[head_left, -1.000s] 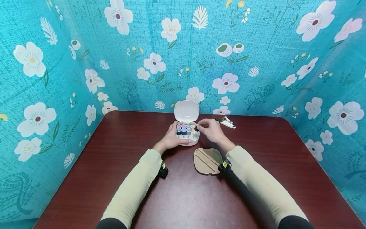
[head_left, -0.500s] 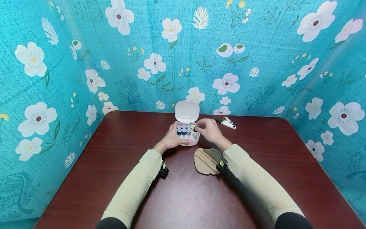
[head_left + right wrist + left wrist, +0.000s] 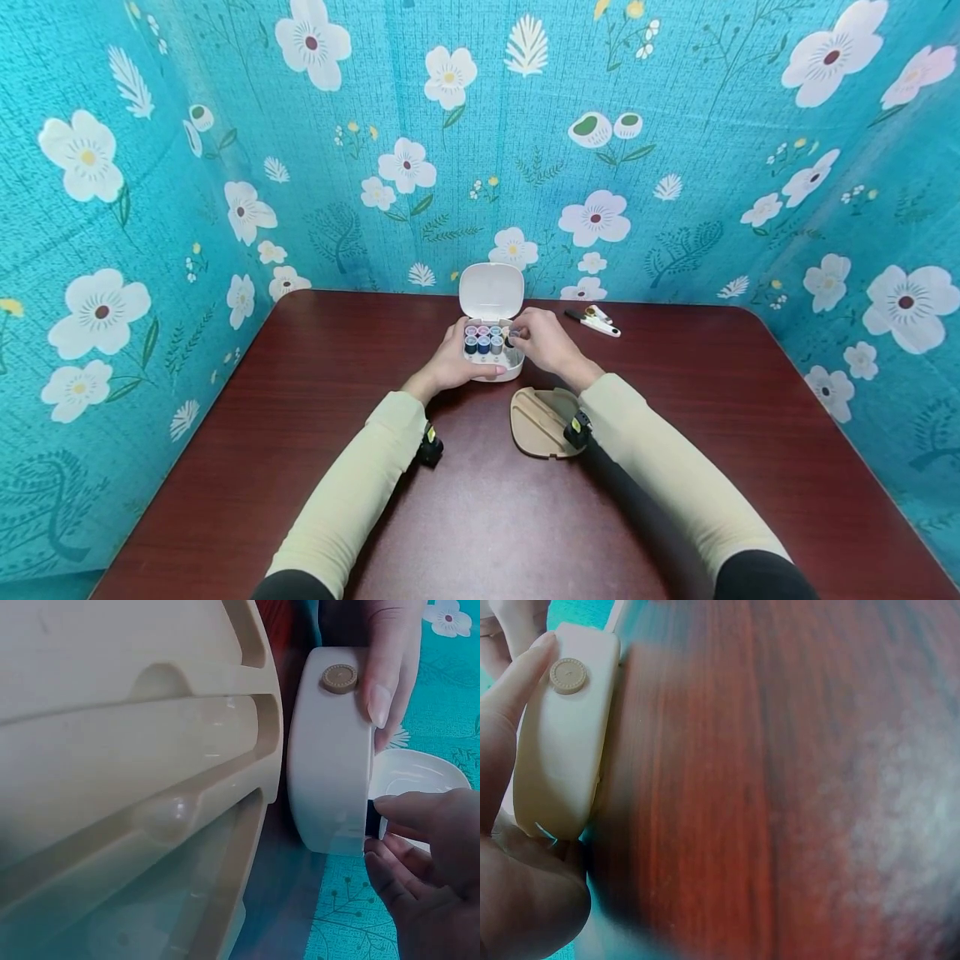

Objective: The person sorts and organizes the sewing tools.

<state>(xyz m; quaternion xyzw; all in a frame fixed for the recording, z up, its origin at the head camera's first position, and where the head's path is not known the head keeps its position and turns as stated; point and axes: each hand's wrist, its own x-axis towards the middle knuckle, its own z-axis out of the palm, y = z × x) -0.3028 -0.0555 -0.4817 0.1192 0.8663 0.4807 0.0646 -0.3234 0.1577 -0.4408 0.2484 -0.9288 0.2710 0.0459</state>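
A white sewing box [image 3: 513,374] stands with its lid [image 3: 491,292] raised near the table's back edge. Several thread spools [image 3: 483,344] sit in it in two rows. My left hand [image 3: 448,360] grips the box by its left side, the thumb laid along the front wall beside a round tan button [image 3: 568,676]. Over the box's right end, my right hand [image 3: 549,340] pinches a black thread spool [image 3: 373,819] between thumb and fingers. The spool is at the box's open top, partly hidden by the fingers; how deep it sits cannot be seen.
A beige tray [image 3: 536,422] with grooves lies on the table in front of the box, partly under my right wrist. Small white and black tools [image 3: 597,322] lie at the back right. A flowered teal cloth [image 3: 405,225] hangs behind the table.
My right hand has shifted slightly left and in over the box's right end, bringing the black thread spool with it. The left hand and the box have stayed in place.
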